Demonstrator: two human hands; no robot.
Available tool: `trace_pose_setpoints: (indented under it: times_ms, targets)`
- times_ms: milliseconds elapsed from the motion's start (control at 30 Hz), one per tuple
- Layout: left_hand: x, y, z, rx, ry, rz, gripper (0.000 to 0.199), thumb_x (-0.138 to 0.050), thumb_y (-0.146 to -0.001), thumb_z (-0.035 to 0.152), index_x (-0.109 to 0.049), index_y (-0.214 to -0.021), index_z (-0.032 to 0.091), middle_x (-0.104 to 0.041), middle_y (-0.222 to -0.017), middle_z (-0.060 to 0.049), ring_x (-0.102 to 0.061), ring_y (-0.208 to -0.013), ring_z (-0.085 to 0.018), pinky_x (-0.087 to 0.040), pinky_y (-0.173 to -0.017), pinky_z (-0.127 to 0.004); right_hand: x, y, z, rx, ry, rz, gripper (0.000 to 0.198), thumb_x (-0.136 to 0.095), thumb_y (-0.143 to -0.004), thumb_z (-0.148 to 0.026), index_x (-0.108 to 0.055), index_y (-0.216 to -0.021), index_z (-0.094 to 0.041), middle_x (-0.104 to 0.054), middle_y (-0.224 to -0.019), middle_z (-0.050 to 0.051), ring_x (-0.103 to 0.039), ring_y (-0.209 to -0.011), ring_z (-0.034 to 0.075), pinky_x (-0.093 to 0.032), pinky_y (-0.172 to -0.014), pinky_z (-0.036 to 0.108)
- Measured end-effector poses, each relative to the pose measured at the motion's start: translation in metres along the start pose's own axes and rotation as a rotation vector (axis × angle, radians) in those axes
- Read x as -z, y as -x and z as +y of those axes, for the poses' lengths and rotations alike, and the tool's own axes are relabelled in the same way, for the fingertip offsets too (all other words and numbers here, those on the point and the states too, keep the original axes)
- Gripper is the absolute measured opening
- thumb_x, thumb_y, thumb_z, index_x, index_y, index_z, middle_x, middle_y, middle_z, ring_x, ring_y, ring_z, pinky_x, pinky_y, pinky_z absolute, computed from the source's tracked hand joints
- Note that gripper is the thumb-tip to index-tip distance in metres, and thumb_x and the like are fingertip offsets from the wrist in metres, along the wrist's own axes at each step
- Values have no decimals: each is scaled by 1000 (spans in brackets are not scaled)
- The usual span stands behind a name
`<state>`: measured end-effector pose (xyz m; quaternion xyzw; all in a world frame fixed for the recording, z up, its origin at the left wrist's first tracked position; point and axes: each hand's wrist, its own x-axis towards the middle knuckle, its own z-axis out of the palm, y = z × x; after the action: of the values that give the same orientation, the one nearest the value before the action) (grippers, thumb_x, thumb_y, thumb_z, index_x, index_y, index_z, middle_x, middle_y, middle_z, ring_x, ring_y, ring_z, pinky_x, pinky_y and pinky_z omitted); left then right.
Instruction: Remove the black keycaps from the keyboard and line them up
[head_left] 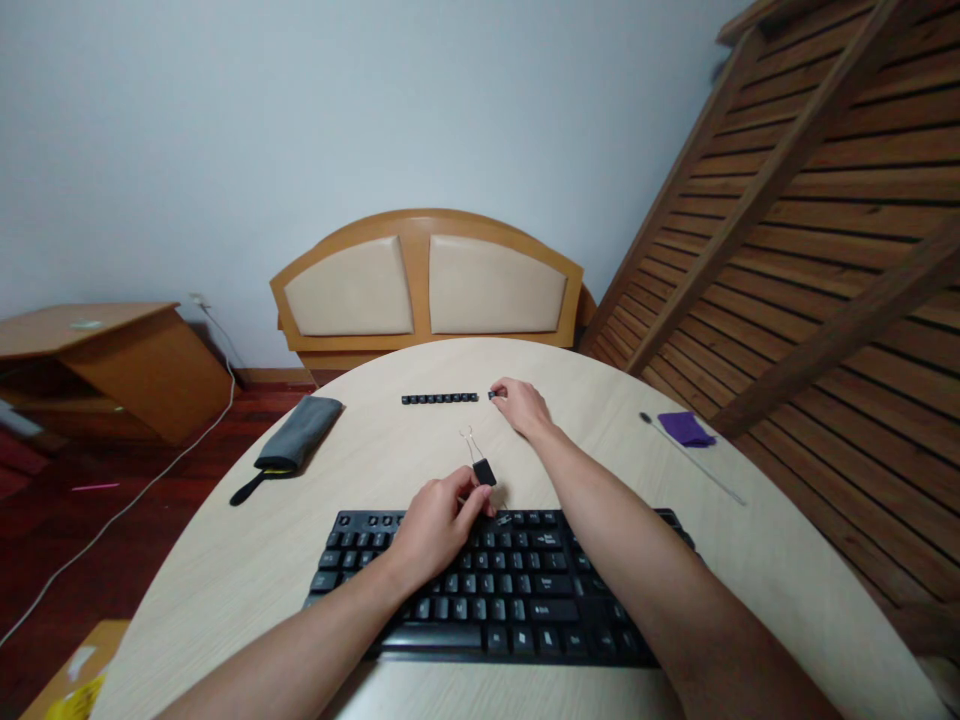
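Note:
Above the back edge of a black keyboard (439, 637), my left hand (433, 525) is closed on a keycap puller (485, 471) with a black handle. Its wire prongs point away from me. Farther off on the table, my right hand (523, 405) pinches a small black keycap (492, 395) at the tabletop. Just left of it lies a straight row of black keycaps (439, 399), with a small gap between the row and my fingers. Part of the keyboard's top key row lacks caps. My forearms cover the keyboard's left front and much of its number pad.
A grey cloth pouch (301, 435) with a black loop lies on the left of the round table (225, 590). At the right are a thin rod with a dark tip (694, 458) and a folded purple cloth (685, 429). Behind the table stands a padded wooden headboard (420, 290).

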<state>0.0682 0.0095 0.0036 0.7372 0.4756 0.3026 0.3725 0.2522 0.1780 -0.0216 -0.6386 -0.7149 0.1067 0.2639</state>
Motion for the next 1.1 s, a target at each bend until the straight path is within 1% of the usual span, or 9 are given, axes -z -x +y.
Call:
trace_pose_setpoints:
  times_ms: [233, 433, 867, 1100]
  targets:
    - [-1, 0, -1, -1, -13, 3, 27, -47, -96, 37, -60, -79, 20, -74, -77, -3, -69, -73, -20, -48, -70, -31, -8, -1, -4, 18, -17, 4, 15, -64, -87, -30, -69, -101, -29, -73, -104, 1, -66, -97, 19, -47, -83, 28]
    - [-2, 0, -3, -7, -9, 5, 28, -47, -96, 37, -61, -79, 19, -74, -77, -3, -68, -72, -19, -47, -69, -31, -10, -2, -5, 20, -33, 8, 18, -64, -86, -27, -70, -103, -28, -74, -105, 2, -66, -98, 19, -47, -83, 27]
    - [-1, -1, -1, -3, -39, 12, 29, -47, -96, 38, -61, -78, 20, -73, -76, -2, -66, -69, -19, -45, -67, -29, -18, -6, -3, 26, -37, 12, 18, -65, -85, -28, -70, -103, -27, -74, -103, 2, -65, -98, 17, -45, -85, 26]
    - [-1, 0, 0, 7, -56, 9, 29, -47, -96, 38, -62, -79, 20, -73, -76, -2, -66, -69, -18, -45, -68, -28, -19, -8, -4, 24, -23, 23, 19, -66, -83, -28, -70, -102, -29, -74, -104, 0, -66, -98, 19, -47, -86, 29]
